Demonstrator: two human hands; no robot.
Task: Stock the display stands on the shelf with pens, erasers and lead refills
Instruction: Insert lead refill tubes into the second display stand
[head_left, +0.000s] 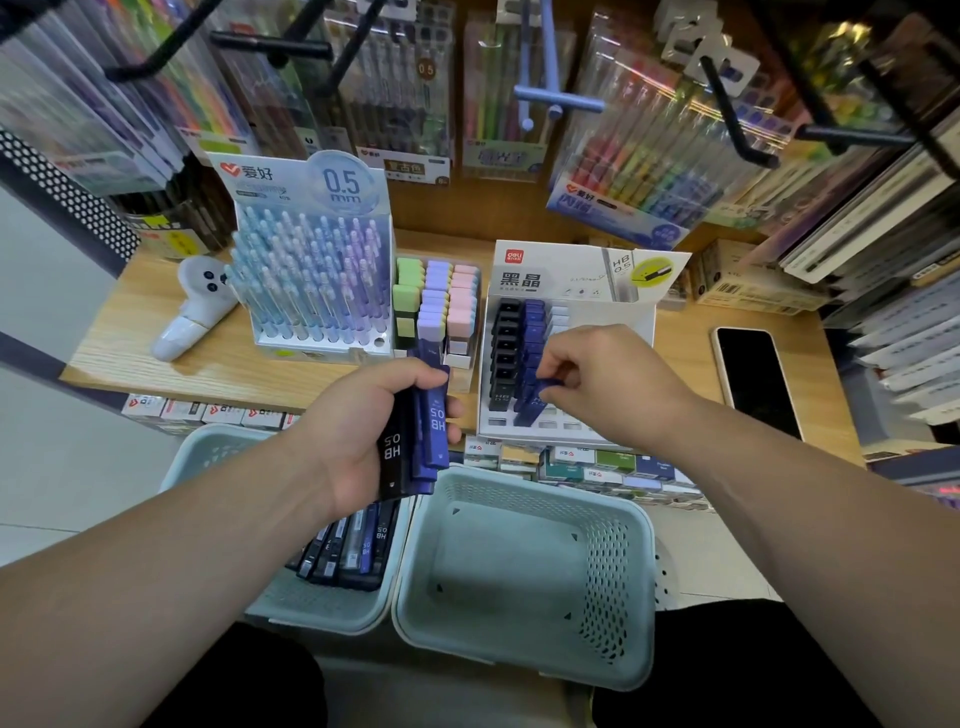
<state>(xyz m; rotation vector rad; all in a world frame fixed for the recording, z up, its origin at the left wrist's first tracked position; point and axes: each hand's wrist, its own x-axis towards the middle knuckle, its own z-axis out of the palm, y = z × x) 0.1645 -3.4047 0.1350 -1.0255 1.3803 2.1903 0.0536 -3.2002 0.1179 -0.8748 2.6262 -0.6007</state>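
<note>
Shelf (130, 338), wood, carrying three stands in a row; pen stand (311, 260) at left, packed with pale blue and lilac pens; eraser stand (436, 306) just beside it, in green, lilac and pink columns; lead stand (571, 291) further right, with a black column and a blue one; left hand (363, 436) in front of the shelf edge, fingers curled round a bundle of refills (423, 441), black and blue, marked HB 0.5; right hand (608, 379) pinching one blue refill (537, 400) between thumb and fingers, tilted at the front of the blue column; left basket (322, 608) below, holding loose refills (348, 551); right basket (519, 480) touching it; phone (753, 379) face up at the shelf's right end; white gadget (192, 312) left of the pen stand.
</note>
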